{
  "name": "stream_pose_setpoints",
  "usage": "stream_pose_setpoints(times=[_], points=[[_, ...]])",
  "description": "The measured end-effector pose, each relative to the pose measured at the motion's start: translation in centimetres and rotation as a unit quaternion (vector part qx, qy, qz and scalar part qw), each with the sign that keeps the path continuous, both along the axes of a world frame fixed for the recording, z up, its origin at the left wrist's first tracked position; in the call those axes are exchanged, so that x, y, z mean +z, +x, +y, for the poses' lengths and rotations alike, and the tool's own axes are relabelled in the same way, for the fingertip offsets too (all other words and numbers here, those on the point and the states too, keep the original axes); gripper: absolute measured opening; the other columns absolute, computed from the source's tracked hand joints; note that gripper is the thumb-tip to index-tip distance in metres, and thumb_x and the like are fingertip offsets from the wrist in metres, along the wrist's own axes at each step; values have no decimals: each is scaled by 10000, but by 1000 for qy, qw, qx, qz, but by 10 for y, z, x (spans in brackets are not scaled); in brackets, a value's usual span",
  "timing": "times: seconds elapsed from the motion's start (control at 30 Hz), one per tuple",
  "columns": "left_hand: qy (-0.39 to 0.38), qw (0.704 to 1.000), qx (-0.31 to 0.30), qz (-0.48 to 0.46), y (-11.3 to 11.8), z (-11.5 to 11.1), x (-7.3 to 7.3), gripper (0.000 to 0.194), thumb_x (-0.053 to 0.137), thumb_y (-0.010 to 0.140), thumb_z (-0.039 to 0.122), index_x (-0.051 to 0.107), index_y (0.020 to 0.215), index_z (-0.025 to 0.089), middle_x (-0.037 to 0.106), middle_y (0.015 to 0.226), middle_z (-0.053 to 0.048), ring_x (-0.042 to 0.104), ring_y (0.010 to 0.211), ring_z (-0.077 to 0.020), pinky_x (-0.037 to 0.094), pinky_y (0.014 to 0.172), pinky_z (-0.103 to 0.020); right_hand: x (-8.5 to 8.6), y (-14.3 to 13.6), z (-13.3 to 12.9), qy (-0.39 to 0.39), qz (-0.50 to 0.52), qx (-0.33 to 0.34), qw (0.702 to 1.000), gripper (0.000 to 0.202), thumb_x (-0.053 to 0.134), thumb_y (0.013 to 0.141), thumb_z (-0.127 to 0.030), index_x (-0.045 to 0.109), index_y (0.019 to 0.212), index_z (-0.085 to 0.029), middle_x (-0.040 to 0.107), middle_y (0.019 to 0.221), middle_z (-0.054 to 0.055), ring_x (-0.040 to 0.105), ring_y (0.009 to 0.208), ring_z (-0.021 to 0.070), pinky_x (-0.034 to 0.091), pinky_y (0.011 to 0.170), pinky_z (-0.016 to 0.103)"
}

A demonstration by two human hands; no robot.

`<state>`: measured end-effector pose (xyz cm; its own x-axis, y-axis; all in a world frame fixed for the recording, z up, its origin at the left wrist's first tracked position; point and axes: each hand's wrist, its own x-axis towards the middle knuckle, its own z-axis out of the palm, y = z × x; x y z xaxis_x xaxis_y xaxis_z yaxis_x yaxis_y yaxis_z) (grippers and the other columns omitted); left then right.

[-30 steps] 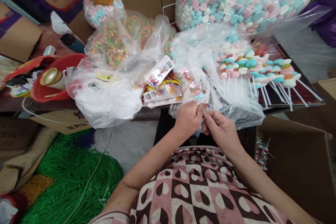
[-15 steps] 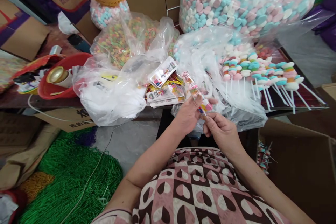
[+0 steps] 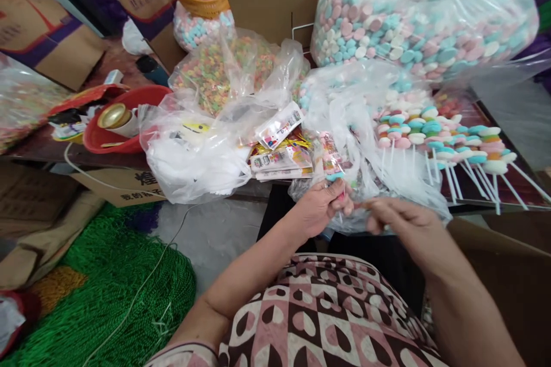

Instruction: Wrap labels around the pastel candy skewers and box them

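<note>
My left hand (image 3: pixel 322 205) is closed around the lower end of a marshmallow lollipop (image 3: pixel 331 156) in a clear, printed wrapper. Its top points away from me, and a short piece of white stick shows below my fingers. Just to the right, my right hand (image 3: pixel 407 221) is apart from the lollipop. Its fingers are bent and smeared by motion, so I cannot make out whether anything is between them. Beyond my left hand lie a stack of printed wrappers (image 3: pixel 282 160) and gold twist ties (image 3: pixel 303 140).
Unwrapped marshmallow lollipops (image 3: pixel 451 140) lie at the table's right edge, sticks toward me. Behind stand a big bag of marshmallows (image 3: pixel 422 23) and a bag of gummies (image 3: pixel 241 66). A red basin (image 3: pixel 97 140) is at left; green cord (image 3: pixel 142 275) heaps on the floor.
My right hand has come away from the lollipop and moved right. My left hand keeps its hold, now at the wrapper's lower end. The view has shifted slightly.
</note>
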<state>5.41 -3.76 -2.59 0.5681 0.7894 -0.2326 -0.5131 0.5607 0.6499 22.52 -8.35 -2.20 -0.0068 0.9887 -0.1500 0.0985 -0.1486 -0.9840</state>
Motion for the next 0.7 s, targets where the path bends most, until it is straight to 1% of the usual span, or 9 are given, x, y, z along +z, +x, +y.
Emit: stream_pose_setpoints(times=[0.07, 0.17, 0.23, 0.3, 0.37, 0.47, 0.53, 0.6, 0.7], points=[[5, 995, -90, -34, -1, -5, 5, 463, 759, 728, 549, 497, 628, 181, 310, 476, 91, 405, 457, -75, 525, 749, -333, 8, 9, 6, 28, 56, -54, 997, 254, 729, 799, -489, 778, 927, -276, 713, 695, 47, 629, 612, 198, 519, 617, 333], [9, 967, -238, -94, 4, -13, 9, 544, 747, 694, 620, 438, 573, 189, 297, 460, 90, 349, 412, -65, 498, 645, -324, 17, 0, 12, -12, 188, 9, 982, 543, 763, 707, -581, 702, 1170, -302, 754, 1041, 97, 708, 880, 290, 566, 769, 441], [14, 956, -275, -102, 5, -16, 8, 565, 745, 669, 650, 427, 566, 194, 299, 461, 86, 329, 399, -67, 427, 541, -295, 19, -15, 15, -45, 241, 38, 969, 598, 782, 672, -588, 674, 1186, -302, 754, 1028, 91, 715, 932, 316, 574, 801, 481], [47, 967, -246, -50, 3, -15, 7, 550, 716, 694, 655, 430, 564, 203, 298, 462, 83, 301, 402, -73, 400, 518, -292, 17, -30, 18, -47, 242, 13, 969, 465, 778, 710, -524, 676, 1102, -297, 744, 866, 53, 725, 876, 299, 587, 782, 472], [111, 978, -158, 75, -2, -12, 5, 448, 686, 758, 587, 496, 606, 211, 361, 480, 63, 368, 447, -106, 459, 596, -320, 12, -44, 23, -14, 212, -35, 976, 322, 761, 756, -448, 665, 1013, -280, 711, 771, 27, 724, 860, 279, 588, 805, 462], [209, 937, 30, 279, -10, -6, 5, 144, 678, 807, 368, 643, 817, 228, 551, 639, -3, 575, 712, -201, 483, 846, -374, 5, -59, 30, 57, 165, -119, 977, 259, 767, 774, -372, 644, 971, -258, 719, 828, 29, 707, 961, 261, 550, 918, 456], [234, 913, 96, 320, -16, -2, 6, 124, 668, 801, 285, 665, 917, 244, 596, 737, -22, 597, 824, -222, 450, 924, -381, 4, -63, 33, 96, 139, -149, 974, 295, 781, 765, -367, 641, 997, -250, 736, 919, 42, 694, 1005, 255, 539, 934, 443], [209, 940, 57, 265, -23, 1, 8, 99, 652, 815, 323, 652, 841, 227, 566, 695, -10, 557, 677, -183, 478, 847, -372, 9, -61, 37, 84, 122, -98, 984, 334, 771, 770, -392, 645, 1045, -250, 744, 987, 64, 695, 985, 263, 567, 849, 424], [108, 987, -83, 82, -31, 5, 8, 321, 667, 795, 503, 586, 721, 202, 439, 548, 51, 342, 432, -92, 501, 645, -352, 19, -59, 44, 19, 132, 27, 991, 344, 750, 776, -425, 662, 1070, -269, 750, 993, 74, 708, 851, 269, 576, 630, 383]])
